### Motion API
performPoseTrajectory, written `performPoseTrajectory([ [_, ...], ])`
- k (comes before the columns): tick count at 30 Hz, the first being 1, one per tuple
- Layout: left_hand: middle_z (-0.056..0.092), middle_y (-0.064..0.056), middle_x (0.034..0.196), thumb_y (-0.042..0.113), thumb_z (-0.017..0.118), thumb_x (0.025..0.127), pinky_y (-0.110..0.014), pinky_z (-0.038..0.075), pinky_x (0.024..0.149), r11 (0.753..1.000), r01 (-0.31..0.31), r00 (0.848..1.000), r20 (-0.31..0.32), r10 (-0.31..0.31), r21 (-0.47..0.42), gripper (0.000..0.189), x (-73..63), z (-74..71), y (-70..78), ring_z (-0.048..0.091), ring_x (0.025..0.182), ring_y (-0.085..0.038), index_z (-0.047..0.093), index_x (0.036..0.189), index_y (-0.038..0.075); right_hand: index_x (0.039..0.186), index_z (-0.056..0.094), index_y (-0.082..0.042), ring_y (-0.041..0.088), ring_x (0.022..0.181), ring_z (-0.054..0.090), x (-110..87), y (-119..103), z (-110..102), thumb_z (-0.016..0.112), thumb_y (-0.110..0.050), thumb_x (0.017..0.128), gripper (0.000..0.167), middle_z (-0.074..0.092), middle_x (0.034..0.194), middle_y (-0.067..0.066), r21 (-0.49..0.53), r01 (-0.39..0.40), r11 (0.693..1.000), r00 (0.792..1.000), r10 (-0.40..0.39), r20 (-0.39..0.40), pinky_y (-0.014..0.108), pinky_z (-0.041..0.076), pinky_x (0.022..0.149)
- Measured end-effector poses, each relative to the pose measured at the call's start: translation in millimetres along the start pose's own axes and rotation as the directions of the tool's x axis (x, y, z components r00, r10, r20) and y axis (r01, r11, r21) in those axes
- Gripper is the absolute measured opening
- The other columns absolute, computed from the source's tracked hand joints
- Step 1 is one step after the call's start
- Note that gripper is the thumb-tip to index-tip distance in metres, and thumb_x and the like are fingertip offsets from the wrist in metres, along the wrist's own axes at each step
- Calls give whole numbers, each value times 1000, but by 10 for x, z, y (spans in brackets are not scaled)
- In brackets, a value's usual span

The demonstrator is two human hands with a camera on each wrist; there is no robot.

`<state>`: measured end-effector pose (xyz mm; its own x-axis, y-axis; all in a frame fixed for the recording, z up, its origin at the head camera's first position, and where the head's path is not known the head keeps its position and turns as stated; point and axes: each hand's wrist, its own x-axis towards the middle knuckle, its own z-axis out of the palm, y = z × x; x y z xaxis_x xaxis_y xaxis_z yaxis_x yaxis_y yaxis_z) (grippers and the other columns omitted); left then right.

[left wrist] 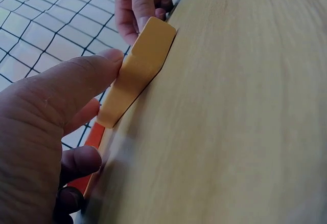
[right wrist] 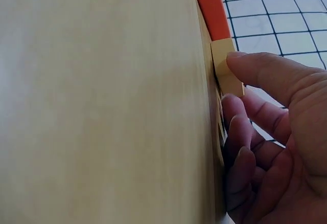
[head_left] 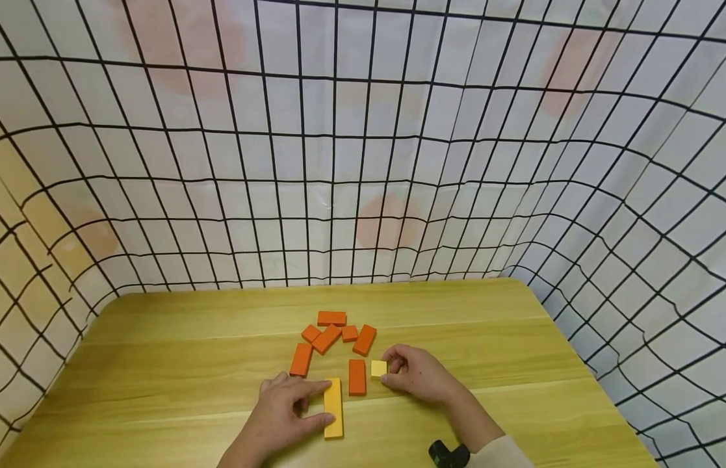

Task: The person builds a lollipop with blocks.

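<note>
Two yellow blocks under my hands, seven orange blocks around them

Left hand (head_left: 285,411): index finger and thumb reach out straight, their tips against the left long side of the long yellow block (head_left: 335,403) — contact only, with no grasp closed round it. That block lies flat on the wooden table (head_left: 164,364), its length running away from me.

Right hand (head_left: 420,374): pinching the small yellow block (head_left: 378,370) between thumb and index finger at its right side; the other fingers are curled in below, as the right wrist view shows. This block sits on the table, too.

Between the two yellow pieces lies an upright-running orange block (head_left: 357,378), just beside the small one and apart from both.

Beyond: a loose arc of orange pieces. A slanted oblong (head_left: 301,359) lies just past my left knuckles; a small square piece (head_left: 311,333) meets a tilted oblong (head_left: 326,339); then come a second small square (head_left: 349,333) and another slanted oblong (head_left: 364,340). Farthest out — a crosswise oblong (head_left: 331,318).

Surroundings: black netting (head_left: 333,136) in front of pale sheeting; a black device (head_left: 449,455) by my right sleeve (head_left: 498,453).
</note>
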<state>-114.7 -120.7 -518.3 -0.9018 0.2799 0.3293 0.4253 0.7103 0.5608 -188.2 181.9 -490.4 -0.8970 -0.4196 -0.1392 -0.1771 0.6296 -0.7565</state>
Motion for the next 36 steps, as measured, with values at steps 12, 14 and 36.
performPoseTrajectory([
  [12,44,29,66,61,81,77,-25,22,74,999,-40,999,-16,41,24,49,1,4,-9,33,73,5,77,118,35,112,67,-20,12,73,58,178,-342,85,78,-37,91,29,66,88,-3,71,56,996,998,-54,-31,25,49,65],
  [14,44,28,66,61,81,77,-25,22,74,999,-44,999,-17,44,24,49,8,8,-11,33,74,5,77,118,35,112,67,-21,11,73,57,234,-405,126,78,-36,92,27,65,88,-5,40,77,996,997,-76,-33,25,49,66],
  [36,45,28,66,60,85,74,-28,26,79,996,-81,996,-32,80,-31,48,10,28,-26,36,74,7,78,114,35,102,72,-26,9,70,47,432,-508,417,74,-36,93,13,52,82,-6,-133,111,985,993,-104,57,26,39,63],
])
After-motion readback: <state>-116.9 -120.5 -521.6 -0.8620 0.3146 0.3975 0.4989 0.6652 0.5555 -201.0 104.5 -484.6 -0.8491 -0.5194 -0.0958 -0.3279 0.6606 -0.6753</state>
